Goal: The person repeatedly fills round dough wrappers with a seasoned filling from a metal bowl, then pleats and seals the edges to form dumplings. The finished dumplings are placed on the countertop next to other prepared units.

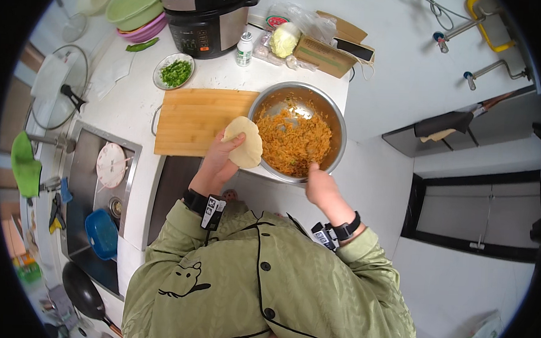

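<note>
A round, pale dough wrapper (249,143) lies across my left hand (221,158), the thumb pressed on its face. It is beside the left rim of a stainless steel bowl (338,113), over the near edge of a bamboo cutting board (195,120). Inside the bowl is an orange-brown, shredded or grainy filling (294,143), with bare metal showing towards the back. My right hand (321,187) is curled at the bowl's near right rim, its thumb reaching the filling's edge. Whether its fingers hold a utensil cannot be made out.
Behind the board stand a plate of chopped greens (176,73), a Supor electric pressure cooker (209,23), a white bottle (244,50), a cabbage (285,39) and a cardboard box (325,56). Left is a sink (83,161) with a plate (111,165) and a blue basin (101,234).
</note>
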The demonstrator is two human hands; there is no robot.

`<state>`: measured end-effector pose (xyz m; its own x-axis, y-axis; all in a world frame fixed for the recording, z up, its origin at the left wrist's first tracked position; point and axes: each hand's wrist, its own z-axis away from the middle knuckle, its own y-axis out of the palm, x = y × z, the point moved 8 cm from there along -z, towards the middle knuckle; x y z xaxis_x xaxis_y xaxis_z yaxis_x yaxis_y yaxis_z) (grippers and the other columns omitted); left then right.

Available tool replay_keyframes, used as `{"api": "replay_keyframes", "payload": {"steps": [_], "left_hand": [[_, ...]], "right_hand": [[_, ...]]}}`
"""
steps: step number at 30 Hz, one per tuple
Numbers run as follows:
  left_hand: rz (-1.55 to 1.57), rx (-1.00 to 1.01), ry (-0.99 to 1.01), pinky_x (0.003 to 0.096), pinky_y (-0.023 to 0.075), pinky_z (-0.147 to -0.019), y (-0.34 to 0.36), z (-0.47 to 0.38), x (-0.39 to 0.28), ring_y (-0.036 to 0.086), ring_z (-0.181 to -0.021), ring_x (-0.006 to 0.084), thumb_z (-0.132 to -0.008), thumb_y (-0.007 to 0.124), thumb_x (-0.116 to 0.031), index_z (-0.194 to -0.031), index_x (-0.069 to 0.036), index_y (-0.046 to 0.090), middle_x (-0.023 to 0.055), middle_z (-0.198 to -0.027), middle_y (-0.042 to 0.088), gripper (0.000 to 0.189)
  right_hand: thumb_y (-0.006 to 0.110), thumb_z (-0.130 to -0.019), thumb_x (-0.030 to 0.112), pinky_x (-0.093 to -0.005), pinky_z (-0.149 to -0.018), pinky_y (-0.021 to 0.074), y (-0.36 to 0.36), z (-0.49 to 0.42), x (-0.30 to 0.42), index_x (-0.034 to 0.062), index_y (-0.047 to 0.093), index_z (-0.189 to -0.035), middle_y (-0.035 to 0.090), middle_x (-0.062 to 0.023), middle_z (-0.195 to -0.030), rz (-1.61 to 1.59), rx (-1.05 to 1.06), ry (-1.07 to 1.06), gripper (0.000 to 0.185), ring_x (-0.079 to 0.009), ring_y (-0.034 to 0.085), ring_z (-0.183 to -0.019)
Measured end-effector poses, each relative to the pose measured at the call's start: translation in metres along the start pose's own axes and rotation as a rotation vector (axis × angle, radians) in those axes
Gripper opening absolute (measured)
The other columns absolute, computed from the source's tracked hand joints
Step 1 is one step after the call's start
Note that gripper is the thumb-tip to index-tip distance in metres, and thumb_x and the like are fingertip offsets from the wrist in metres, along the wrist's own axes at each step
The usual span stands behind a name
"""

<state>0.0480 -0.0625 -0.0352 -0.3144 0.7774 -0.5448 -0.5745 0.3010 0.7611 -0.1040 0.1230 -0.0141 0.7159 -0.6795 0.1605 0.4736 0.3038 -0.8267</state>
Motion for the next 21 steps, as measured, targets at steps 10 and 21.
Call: {"api": "replay_keyframes", "payload": {"steps": [10,21], "left_hand": [[0.367,0.039,-0.272,0.0508,0.0366,-0.108,0.006,-0.032,0.002,0.044,-0.13,0.0337,-0.1,0.046,-0.028,-0.141,-0.005,0.037,0.0166,-0.141,0.045,0.048],[0.481,0.123,-0.194,0.0508,0.029,-0.113,0.018,-0.047,-0.006,0.039,-0.135,0.0324,-0.103,0.035,-0.037,-0.142,-0.006,0.037,0.0144,-0.146,0.042,0.05]], "right_hand": [[0.053,-0.082,0.004,-0.0435,-0.068,0.0562,-0.065,-0.024,-0.035,0.0039,0.063,-0.088,0.066,-0.0179,-0.091,0.254,-0.375,0.072,0.012,-0.0359,0.068,-0.079],[0.056,-0.079,0.005,-0.043,-0.061,0.0526,-0.027,-0.063,-0.001,-0.001,0.07,-0.087,0.067,-0.0183,-0.072,-0.149,-0.426,-0.273,0.017,-0.0333,0.066,-0.068]]}}
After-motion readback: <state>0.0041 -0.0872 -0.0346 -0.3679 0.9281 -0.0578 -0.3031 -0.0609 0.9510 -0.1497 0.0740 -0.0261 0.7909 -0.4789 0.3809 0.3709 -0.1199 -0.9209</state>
